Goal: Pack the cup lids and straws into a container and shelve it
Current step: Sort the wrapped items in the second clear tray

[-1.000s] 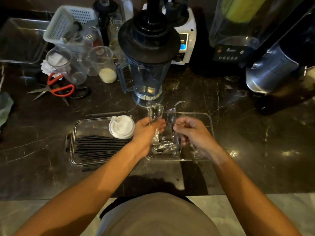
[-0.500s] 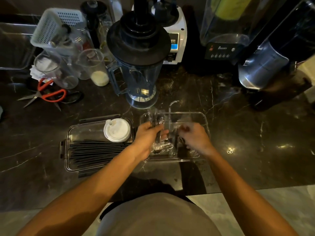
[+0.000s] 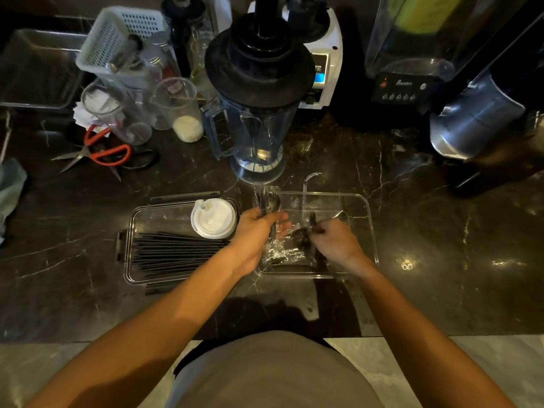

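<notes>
From where I sit, the far left of the dark marble surface (image 3: 73, 231) holds red-handled scissors (image 3: 100, 153) and a cluster of clear measuring cups (image 3: 176, 110), none of it in play. Next comes the clear container (image 3: 141, 213) that carries the task's goods: the black straws (image 3: 176, 254) lie flat in its near half, their long axis running left to right, and the white cup lids (image 3: 214, 217) sit stacked in its far right corner, just beside my left hand (image 3: 253, 234). That hand is the nearer one to lids and straws, which lie to its left; its fingers (image 3: 279, 223) are wrapped around a bundle of plastic-wrapped cutlery (image 3: 269, 203) standing upright above the second clear tray (image 3: 365, 219). Further right, my right hand (image 3: 335, 242) is low inside that tray, fingers pinched on what looks like another dark wrapped utensil (image 3: 303, 234), though blur keeps me from being sure. I judge both hands are busy away from the straw container, so any reach back to it would go leftward, left hand first. The blender jug (image 3: 256, 113) stands just behind both trays.
</notes>
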The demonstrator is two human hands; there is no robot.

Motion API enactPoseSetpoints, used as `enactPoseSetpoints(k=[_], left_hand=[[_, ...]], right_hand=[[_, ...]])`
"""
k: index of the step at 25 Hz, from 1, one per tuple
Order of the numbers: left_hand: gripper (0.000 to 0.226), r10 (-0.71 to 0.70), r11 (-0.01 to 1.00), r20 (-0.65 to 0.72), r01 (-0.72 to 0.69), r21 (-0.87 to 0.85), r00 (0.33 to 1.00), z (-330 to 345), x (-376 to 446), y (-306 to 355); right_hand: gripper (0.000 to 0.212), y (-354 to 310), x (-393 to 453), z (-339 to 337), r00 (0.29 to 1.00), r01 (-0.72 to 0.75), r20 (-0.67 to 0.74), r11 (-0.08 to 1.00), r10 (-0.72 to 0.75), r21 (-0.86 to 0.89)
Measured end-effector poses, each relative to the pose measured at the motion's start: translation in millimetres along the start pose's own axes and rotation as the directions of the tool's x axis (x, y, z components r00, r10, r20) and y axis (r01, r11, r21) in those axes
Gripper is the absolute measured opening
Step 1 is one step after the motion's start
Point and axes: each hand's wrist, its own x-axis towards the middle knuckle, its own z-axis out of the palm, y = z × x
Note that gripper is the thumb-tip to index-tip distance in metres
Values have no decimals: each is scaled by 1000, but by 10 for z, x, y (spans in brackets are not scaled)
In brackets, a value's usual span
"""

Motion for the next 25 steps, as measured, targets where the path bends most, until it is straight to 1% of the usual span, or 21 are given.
enactPoseSetpoints(k=[1, 3, 5, 7, 9, 11, 14, 15, 16, 17, 18, 19, 20, 21, 22, 23, 25], left_hand=[[12, -6, 1000, 8, 6, -1, 1000, 13, -7, -4], [10, -14, 1000, 28, 14, 19, 1000, 41, -26, -13], [16, -22, 997, 52, 18, 70, 998, 67, -40, -24], [27, -19, 993, 97, 8, 119, 995, 92, -43, -48], [27, -43, 987, 131, 22, 161, 990, 141, -65, -80], [19, -80, 978, 143, 50, 205, 986, 188, -107, -94], [21, -46, 966, 202, -8, 258, 978, 197, -133, -137], [23, -35, 966, 188, -15, 259, 982, 187, -138, -144], [26, -28, 968, 160, -13, 251, 987, 172, -143, -143], [29, -22, 972, 133, -10, 233, 991, 156, -144, -137], [31, -17, 979, 110, -6, 206, 994, 136, -146, -127], [31, -13, 985, 95, -3, 170, 995, 120, -144, -110], [30, -6, 991, 87, -5, 136, 996, 99, -141, -86], [27, 2, 994, 81, -10, 107, 997, 80, -143, -62], [24, 9, 996, 71, -15, 89, 997, 60, -143, -45], [22, 14, 997, 58, -18, 79, 998, 45, -146, -34], [23, 10, 998, 30, -12, 60, 1000, 10, -140, -35]], right_hand=[[9, 0, -42, -42, 1000, 5, 24, 992, -8, 129], [9, -14, -120, -132, 997, 18, 59, 943, -40, 332], [2, -7, -169, -231, 993, 38, 78, 887, -84, 461], [6, 9, -209, -292, 986, 58, 96, 819, -137, 571], [11, 31, -237, -309, 984, 74, 88, 798, -157, 598], [15, 50, -236, -279, 985, 85, 75, 808, -158, 582], [21, 76, -202, -231, 989, 77, 52, 782, -139, 619], [21, 93, -194, -218, 992, 83, 22, 793, -120, 603], [18, 124, -172, -206, 994, 105, -29, 850, -105, 516], [14, 158, -143, -190, 991, 128, -80, 935, -107, 331], [11, 192, -117, -163, 989, 118, -98, 990, -110, 83], [8, 220, -88, -113, 992, 74, -88, 985, -89, -159], [8, 245, -60, -50, 995, 23, -86, 944, -53, -328], [12, 263, -36, 11, 995, -22, -100, 912, -21, -409], [13, 266, -14, 55, 993, -51, -115, 898, 0, -438], [12, 255, -5, 74, 992, -64, -122, 896, 11, -440], [13, 227, 6, 60, 997, -56, -79, 919, 27, -391]])
